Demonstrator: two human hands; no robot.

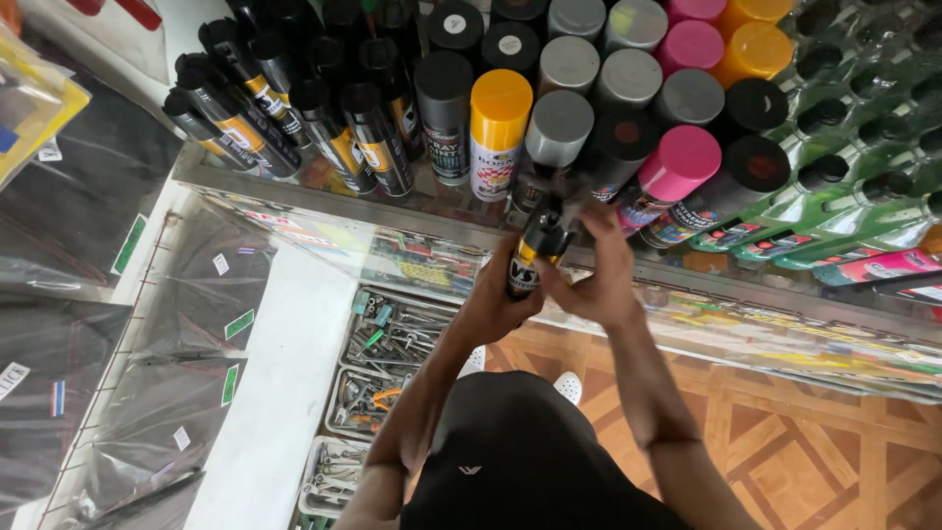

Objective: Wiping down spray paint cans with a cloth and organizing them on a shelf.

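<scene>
Gripping a black-and-yellow spray can (535, 250) upright at the shelf (392, 201) edge, the left hand (496, 299) wraps its body while the right hand (594, 280) closes near its top, steadying it beside the rows of capped cans (559, 128).

Both hands meet at centre on a black spray can with a yellow band (530, 257), left hand (494, 304) at seven o'clock of it, right hand (594, 280) at four; rows of capped spray cans on the metal shelf (324, 201) stand at twelve, grey compartment trays of small tools (388, 344) at eight
</scene>
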